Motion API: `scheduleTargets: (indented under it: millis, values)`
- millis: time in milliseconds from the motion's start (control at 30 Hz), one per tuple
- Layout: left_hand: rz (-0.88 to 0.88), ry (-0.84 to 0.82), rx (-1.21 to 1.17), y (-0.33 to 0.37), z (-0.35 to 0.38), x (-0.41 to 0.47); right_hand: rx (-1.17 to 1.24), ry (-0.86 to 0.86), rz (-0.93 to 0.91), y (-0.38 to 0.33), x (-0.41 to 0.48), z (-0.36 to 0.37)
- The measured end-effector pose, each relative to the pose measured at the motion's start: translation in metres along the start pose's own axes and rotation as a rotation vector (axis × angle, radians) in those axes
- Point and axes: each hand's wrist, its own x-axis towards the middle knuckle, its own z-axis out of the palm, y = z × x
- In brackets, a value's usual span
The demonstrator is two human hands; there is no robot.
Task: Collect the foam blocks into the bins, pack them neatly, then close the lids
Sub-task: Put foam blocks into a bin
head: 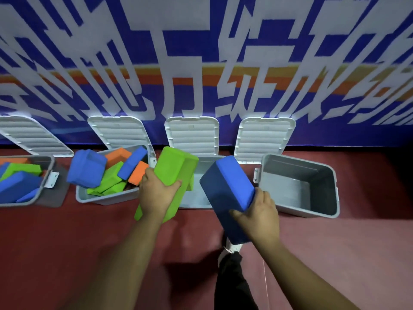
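My left hand [156,193] grips a green foam block [172,173], tilted over the near edge of the third grey bin [202,198]. My right hand [260,217] holds a blue foam block [225,189] by its lower end, above the floor between the third bin and the fourth bin [299,186]. The fourth bin shows a bare inside. The second bin [107,196] is heaped with blue, green and orange blocks, one blue block [86,167] sticking over its left rim. All the white lids [193,135] stand open against the wall.
A first bin [29,201] at far left holds blue, green and orange blocks and sits on a grey mat. A blue and white banner wall runs behind the bins. Red carpet floor lies in front. My dark trouser leg and white shoe [232,247] are below the blue block.
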Motion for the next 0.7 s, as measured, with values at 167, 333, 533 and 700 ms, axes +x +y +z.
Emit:
scheduleTargets:
  millis: [167,333,533,700]
  values:
    - [-0.076,-0.033,-0.028,0.03,0.072,0.069,0.0,-0.102,0.04,0.007,0.114,0.037]
    - [-0.179,-0.027,-0.054,0.026,0.135,0.137,-0.008,-0.225,0.106,0.006,0.218,0.094]
    - [-0.275,-0.061,-0.042,-0.02,0.215,0.204,-0.023,-0.414,0.211,0.02,0.305,0.212]
    - [-0.31,-0.102,-0.017,-0.087,0.305,0.246,0.024,-0.515,0.327,0.054,0.364,0.344]
